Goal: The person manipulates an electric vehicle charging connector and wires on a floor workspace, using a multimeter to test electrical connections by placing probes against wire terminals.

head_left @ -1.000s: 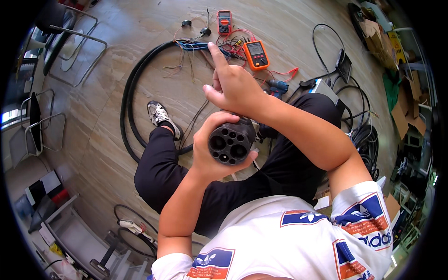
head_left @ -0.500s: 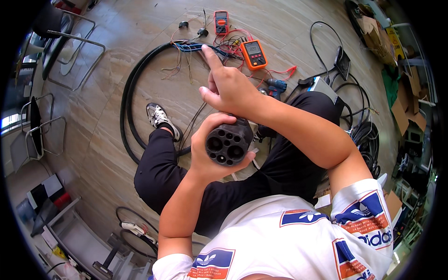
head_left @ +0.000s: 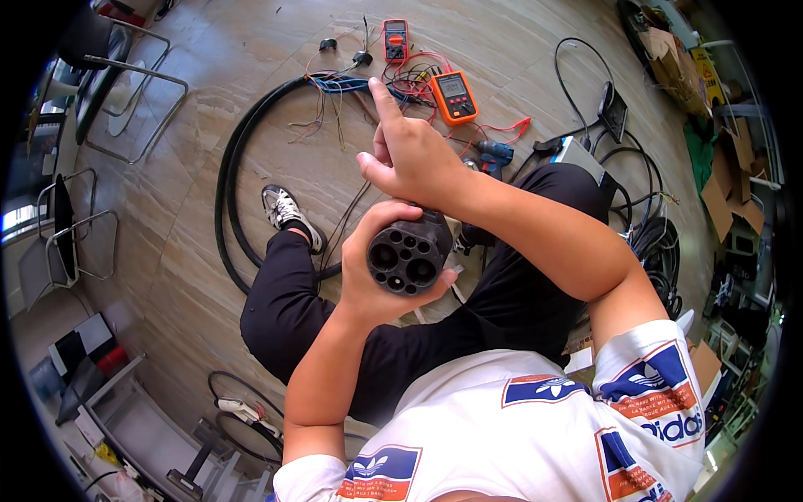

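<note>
Tiled floor (head_left: 167,251) with brown streaks spreads under the person, having chairs (head_left: 63,219) along its left edge and cardboard boxes (head_left: 665,75) along its right edge. In the middle of this floor the person sits with bent legs in black trousers (head_left: 288,314).

The left hand (head_left: 361,269) holds a black round connector (head_left: 403,261) above the lap, and its face with many round holes is turned up to the camera. The fingers are closed around the body: one fingertip lies on the upper side, another digit tip shows at the lower right side, and the remaining fingers are hidden.

The right hand (head_left: 411,159) is just beyond the connector and no object is visible in it. Its index finger is stretched out straight, the thumb stands well apart from it, and the other fingers are folded in, although partly hidden. Whether this hand touches the connector, one cannot tell.

Past the pointing fingertip, toward the far edge of the floor, lie loose thin wires (head_left: 339,84) at the end of a thick black cable (head_left: 222,188), which curves around the left side. Near the wires are a red multimeter (head_left: 396,41), an orange meter (head_left: 455,97) and a blue power tool (head_left: 495,156).
</note>
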The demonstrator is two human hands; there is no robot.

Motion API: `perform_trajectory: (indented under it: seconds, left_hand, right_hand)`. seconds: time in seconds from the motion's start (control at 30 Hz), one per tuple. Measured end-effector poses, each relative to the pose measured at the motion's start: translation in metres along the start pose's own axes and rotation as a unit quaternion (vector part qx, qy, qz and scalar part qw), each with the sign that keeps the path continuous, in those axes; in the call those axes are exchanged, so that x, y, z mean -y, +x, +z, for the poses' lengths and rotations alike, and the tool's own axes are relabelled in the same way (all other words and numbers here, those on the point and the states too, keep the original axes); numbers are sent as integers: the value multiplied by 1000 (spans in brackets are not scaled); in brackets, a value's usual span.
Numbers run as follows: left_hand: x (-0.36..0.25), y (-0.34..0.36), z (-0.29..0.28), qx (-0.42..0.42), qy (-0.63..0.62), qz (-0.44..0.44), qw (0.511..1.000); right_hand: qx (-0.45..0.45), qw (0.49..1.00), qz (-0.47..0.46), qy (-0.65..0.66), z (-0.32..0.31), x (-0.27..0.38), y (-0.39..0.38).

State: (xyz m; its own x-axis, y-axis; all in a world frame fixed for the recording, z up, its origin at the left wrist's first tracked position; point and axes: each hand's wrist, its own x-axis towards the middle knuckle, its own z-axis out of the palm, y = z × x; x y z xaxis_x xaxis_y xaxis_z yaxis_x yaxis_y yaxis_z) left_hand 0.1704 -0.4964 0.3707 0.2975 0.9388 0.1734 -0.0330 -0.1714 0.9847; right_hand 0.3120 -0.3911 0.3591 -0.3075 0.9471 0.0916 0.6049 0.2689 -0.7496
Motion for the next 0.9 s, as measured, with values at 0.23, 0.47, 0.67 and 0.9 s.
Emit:
perform_trajectory:
  seconds: [0.23,0.47,0.67,0.9]
  left_hand:
    - [-1,1,1,3,3,6,1000]
    - [1,1,1,3,8,6,1000]
    - [3,-1,1,3,3,-6,1000]
    - [1,-1,1,6,9,-4,1000]
  right_hand:
    - [4,1000,1,4,-1,0,-1]
    - [-36,998,-50,-1,1,-2,-1]
    - [-12,1000,-14,1,0,-3,-2]
    - [-17,999,-28,10,0,-2,-2]
